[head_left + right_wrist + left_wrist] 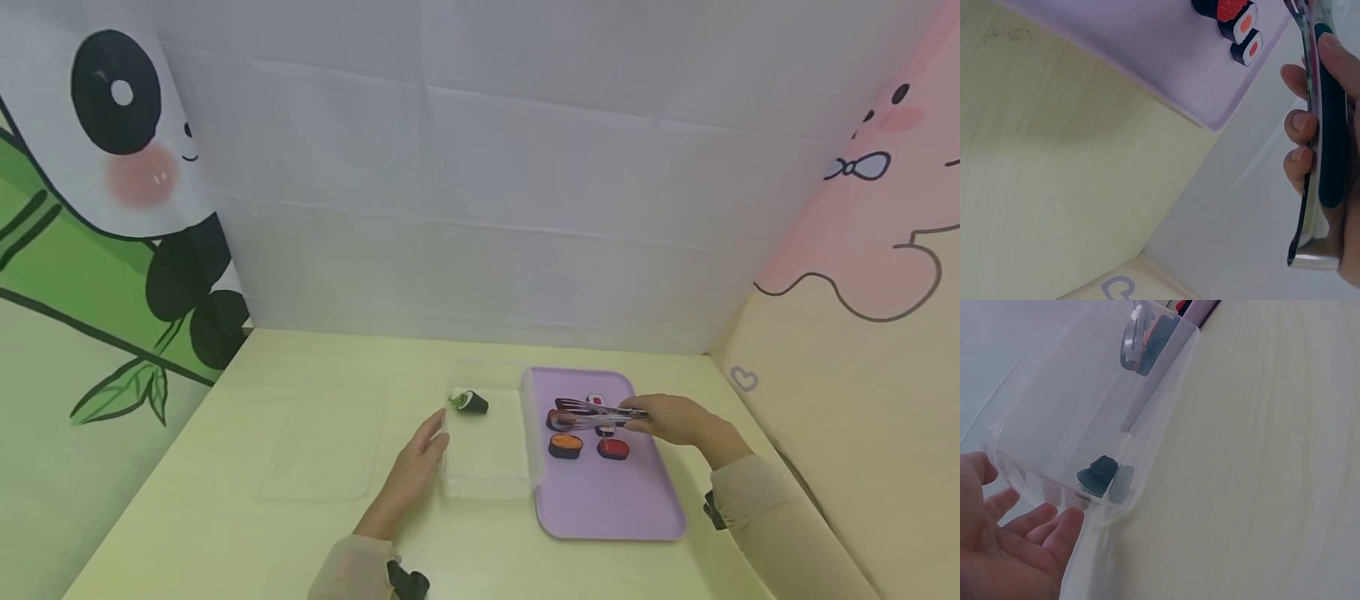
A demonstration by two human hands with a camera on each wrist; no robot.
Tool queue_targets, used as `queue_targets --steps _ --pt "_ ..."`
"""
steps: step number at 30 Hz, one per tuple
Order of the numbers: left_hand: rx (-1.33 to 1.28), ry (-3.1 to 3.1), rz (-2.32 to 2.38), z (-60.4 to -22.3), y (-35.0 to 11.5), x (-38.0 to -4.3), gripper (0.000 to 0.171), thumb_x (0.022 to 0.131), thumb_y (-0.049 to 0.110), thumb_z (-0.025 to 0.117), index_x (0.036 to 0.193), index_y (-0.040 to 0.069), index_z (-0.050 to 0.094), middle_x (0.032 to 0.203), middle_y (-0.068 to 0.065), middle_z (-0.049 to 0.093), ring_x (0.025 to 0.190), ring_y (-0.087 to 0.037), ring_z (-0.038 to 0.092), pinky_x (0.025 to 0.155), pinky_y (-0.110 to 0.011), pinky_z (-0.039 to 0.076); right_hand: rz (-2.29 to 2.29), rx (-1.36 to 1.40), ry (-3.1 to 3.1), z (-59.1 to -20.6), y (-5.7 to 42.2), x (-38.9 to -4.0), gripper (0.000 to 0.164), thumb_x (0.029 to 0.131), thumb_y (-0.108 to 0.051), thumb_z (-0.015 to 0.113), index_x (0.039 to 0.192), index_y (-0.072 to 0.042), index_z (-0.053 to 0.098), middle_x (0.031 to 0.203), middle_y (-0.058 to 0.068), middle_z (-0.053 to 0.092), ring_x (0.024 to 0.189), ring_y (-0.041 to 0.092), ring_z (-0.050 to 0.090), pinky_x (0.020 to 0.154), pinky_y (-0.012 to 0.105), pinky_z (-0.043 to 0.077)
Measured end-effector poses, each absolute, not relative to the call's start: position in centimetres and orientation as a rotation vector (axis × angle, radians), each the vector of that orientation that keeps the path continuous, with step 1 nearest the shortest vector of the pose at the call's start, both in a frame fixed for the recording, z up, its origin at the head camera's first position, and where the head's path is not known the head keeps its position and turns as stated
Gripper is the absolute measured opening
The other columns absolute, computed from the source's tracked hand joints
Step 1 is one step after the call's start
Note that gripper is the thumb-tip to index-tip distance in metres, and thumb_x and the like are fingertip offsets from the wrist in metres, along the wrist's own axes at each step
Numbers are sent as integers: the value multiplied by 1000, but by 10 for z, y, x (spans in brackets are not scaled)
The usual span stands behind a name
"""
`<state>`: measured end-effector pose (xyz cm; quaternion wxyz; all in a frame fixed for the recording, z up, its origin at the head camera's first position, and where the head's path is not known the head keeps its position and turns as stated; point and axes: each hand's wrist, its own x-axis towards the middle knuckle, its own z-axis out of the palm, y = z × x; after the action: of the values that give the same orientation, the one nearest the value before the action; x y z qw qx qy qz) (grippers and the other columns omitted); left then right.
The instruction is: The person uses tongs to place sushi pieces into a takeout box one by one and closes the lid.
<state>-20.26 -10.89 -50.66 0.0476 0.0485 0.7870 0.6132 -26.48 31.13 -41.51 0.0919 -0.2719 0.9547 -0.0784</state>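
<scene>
In the head view my right hand (671,419) grips metal tongs (600,412) by their dark handles. Their tips are over the left side of a purple tray (611,508), at a dark-wrapped sushi piece (558,419) that they partly cover. I cannot tell whether they pinch it. Nearer on the tray sit orange-topped sushi (566,447) and red-topped sushi (613,449). My left hand (416,462) touches the left wall of a clear plastic container (1066,394) with loosely extended fingers. Inside, a toy hand roll (472,403) lies near the back left corner.
A clear flat lid (326,446) lies on the table left of the container. Small sushi rolls (1247,48) sit toward the tray's far end. The container's right wall stands against the tray's left edge. A white curtain (480,275) closes off the back.
</scene>
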Motion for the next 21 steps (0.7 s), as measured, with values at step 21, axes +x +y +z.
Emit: queue_targets --steps 21 --pt "121 2410 1865 -508 -108 -205 50 106 26 41 153 13 30 154 -19 30 135 -41 36 106 -51 35 -313 -841 2916 -379 314 -254 34 98 -31 60 122 -7 63 99 -4 65 89 17 59 81 48 50"
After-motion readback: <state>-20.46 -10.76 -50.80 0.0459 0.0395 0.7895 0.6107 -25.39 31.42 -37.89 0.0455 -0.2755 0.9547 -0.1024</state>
